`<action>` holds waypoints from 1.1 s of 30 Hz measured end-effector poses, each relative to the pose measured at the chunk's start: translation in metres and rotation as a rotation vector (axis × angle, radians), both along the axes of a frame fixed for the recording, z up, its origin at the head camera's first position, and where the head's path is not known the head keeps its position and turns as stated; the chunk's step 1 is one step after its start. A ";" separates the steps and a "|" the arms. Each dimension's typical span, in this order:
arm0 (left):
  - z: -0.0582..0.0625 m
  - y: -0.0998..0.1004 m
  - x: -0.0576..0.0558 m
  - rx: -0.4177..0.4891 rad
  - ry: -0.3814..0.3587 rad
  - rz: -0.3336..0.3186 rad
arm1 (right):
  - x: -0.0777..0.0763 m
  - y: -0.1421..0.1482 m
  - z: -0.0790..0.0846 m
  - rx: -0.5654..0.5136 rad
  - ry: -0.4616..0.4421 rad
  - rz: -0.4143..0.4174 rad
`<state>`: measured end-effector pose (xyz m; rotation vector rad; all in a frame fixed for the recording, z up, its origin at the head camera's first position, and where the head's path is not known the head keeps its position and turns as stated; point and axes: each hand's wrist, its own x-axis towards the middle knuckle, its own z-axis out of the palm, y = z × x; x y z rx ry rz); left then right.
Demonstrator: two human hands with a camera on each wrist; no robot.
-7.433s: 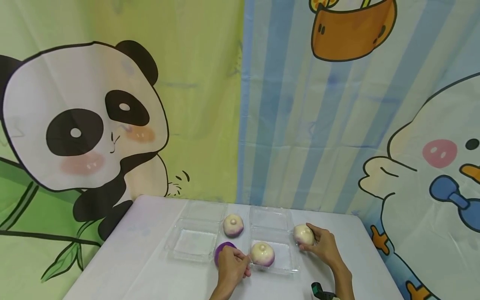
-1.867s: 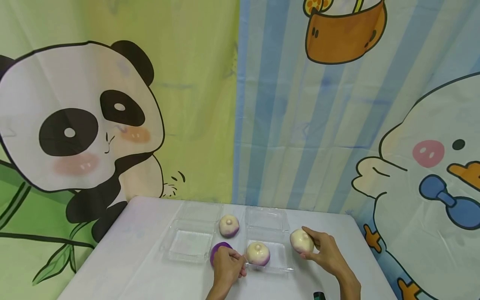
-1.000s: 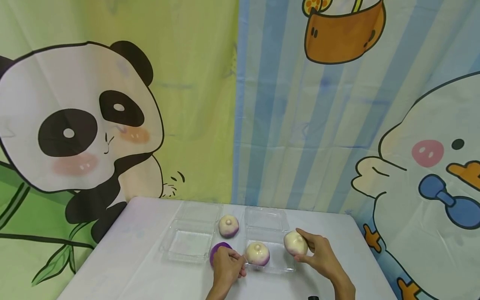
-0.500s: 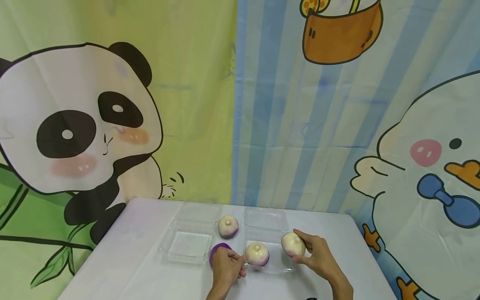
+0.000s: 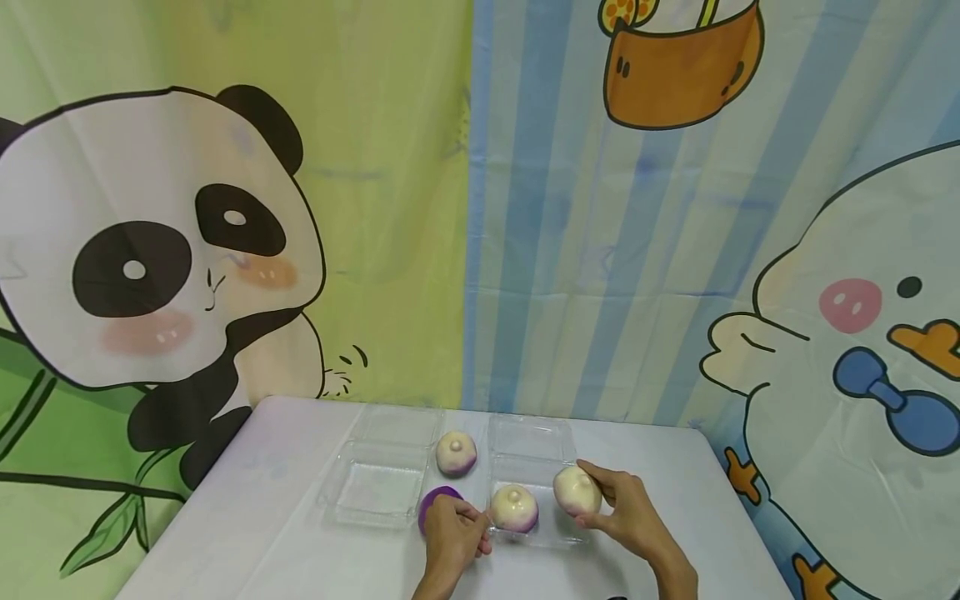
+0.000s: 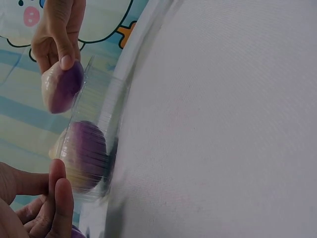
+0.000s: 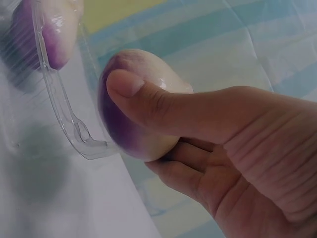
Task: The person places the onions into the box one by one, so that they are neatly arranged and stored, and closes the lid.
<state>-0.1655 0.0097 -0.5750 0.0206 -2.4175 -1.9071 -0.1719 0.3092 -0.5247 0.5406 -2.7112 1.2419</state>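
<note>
I see the right hand [image 5: 628,510] gripping a tilted purple-white onion [image 5: 576,492], with the clear clamshell [image 5: 551,538] below and leftward, pinched by the left hand [image 5: 454,533].

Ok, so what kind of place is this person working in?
Probably an indoor tabletop setup, perhaps staged for recording: a white-covered table stands before cartoon-printed curtains, with open clear plastic containers on it.
</note>
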 end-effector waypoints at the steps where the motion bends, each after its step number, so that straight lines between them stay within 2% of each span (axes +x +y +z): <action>1: 0.000 0.000 0.000 -0.001 0.000 0.001 | 0.000 -0.001 -0.001 -0.005 0.001 0.007; 15: 0.000 0.001 0.000 0.005 -0.004 0.010 | 0.000 -0.007 0.000 -0.043 -0.043 0.053; 25: 0.000 0.000 0.001 0.023 0.012 0.022 | -0.004 -0.014 0.003 -0.001 -0.059 0.073; 33: 0.002 0.001 0.003 0.017 -0.006 0.016 | -0.008 -0.016 0.003 0.037 -0.061 0.095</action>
